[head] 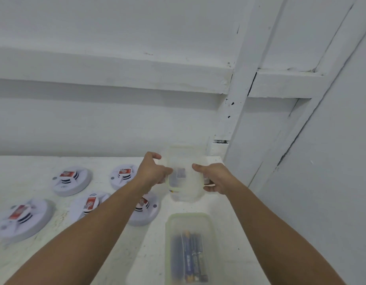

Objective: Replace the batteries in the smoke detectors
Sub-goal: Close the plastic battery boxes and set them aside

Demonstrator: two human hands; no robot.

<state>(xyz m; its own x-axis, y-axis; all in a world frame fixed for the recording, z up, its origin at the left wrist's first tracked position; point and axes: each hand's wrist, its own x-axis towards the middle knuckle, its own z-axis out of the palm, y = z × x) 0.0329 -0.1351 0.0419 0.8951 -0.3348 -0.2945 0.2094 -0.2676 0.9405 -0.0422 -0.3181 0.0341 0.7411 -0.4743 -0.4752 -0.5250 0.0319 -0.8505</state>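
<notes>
Translucent box [186,189], apparently raised, arms outstretched, left hand [153,171] and right hand [218,177] fingers [208,189] clamping it

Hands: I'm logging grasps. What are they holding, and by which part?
The far container, gripped by its sides: left hand on the left side, right hand on the right.

Indoor workroom, plainly finished. You face a white-painted surface [33,165] set against a bare white wall [116,120]. Painted timber posts and rails [235,99] show chipped, cracked joints. Five smoke detectors [72,180] and a clear tub [167,233] of batteries [190,258] lie laid out for servicing.
</notes>
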